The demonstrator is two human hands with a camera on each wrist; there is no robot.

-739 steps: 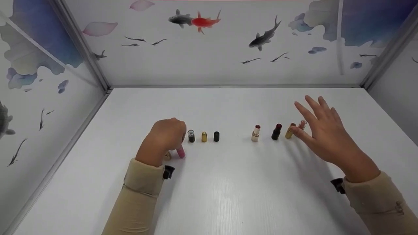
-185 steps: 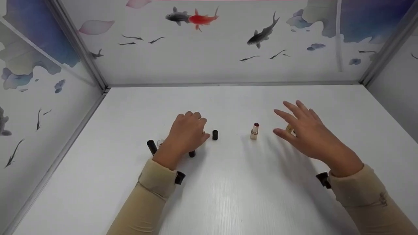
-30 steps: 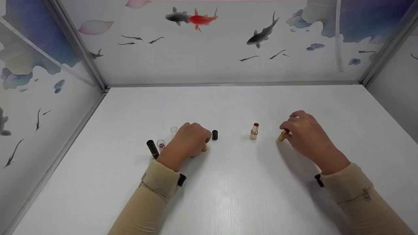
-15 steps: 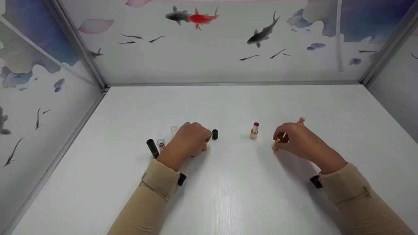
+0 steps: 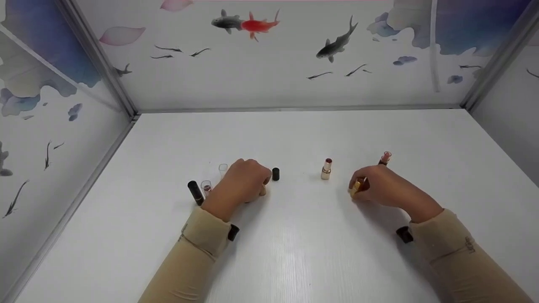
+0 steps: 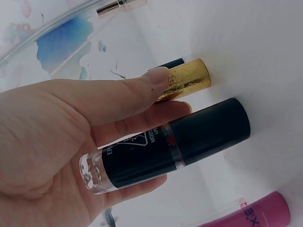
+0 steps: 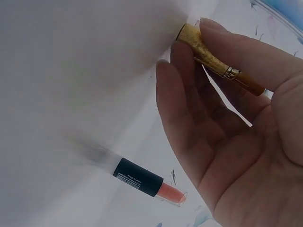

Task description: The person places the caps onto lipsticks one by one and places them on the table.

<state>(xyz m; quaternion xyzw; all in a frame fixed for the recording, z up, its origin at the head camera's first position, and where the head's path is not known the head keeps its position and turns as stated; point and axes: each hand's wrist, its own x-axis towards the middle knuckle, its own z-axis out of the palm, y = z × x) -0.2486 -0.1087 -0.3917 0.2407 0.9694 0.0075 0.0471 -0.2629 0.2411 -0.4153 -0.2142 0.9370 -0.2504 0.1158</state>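
In the head view my left hand (image 5: 242, 183) pinches a gold lipstick cap (image 6: 191, 78) between thumb and forefinger, just above the white table. Close by its fingers, in the left wrist view, stands a black tube with a clear faceted end (image 6: 175, 146); a pink tube (image 6: 265, 213) is lower right. My right hand (image 5: 381, 185) holds a gold lipstick tube (image 7: 203, 52) between thumb and fingertips, tilted, near the tabletop. Behind that hand stands a black lipstick with a coral bullet (image 7: 142, 179). Part of the gold tube is covered by the thumb.
Between the hands stand a black cap (image 5: 276, 174) and an uncapped pale-gold lipstick (image 5: 326, 169). Left of the left hand are a black tube (image 5: 195, 192), a clear-topped lipstick (image 5: 206, 187) and a clear cap (image 5: 223, 168). A patterned wall (image 5: 269, 80) bounds the table's back.
My right hand has taken up the gold lipstick and brought it nearer and to the left. My left hand stays put with the gold cap. Earlier, the black lipstick stood on the right.
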